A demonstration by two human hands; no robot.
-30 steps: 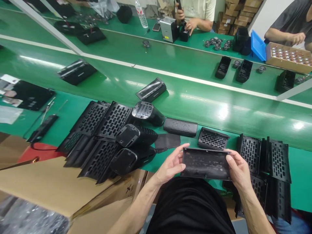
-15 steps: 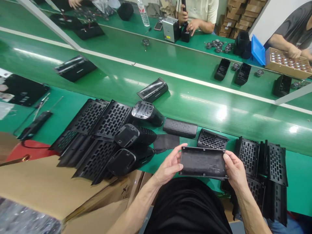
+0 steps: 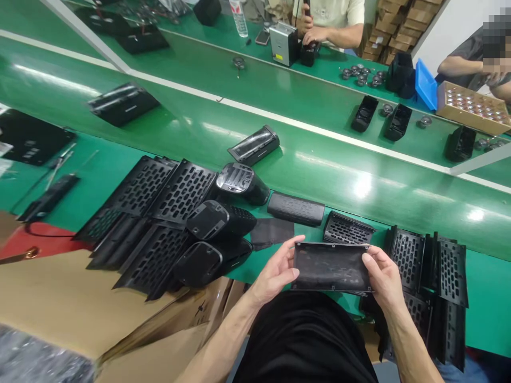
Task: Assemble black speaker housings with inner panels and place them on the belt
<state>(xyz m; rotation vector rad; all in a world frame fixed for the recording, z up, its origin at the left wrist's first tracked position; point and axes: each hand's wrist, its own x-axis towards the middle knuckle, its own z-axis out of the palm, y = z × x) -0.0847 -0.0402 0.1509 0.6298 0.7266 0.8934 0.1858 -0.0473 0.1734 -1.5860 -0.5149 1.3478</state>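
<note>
While holding the black panel [image 3: 331,268] hollow side up above the bench's [image 3: 487,303] near edge, pinched its left end between thumb and fingers of the left hand [image 3: 275,271], with the index finger extended toward the far corner, and its right end between thumb and bent fingers of the right hand [image 3: 385,274]; could not tell how the hidden fingertips lay beneath. Called for light, even pressure at both short ends, to avoid bowing or twisting a seemingly thin shell, and for a level tilt to let light reach the hollow. Had little room beyond the far long edge, near the perforated cover [image 3: 349,229], and less beside the right hand, close to the stacked panels [image 3: 409,255]. Looked roomier to the left, short of the flat dark sheet [image 3: 273,233] and black housings [image 3: 199,263] by the near edge.
</note>
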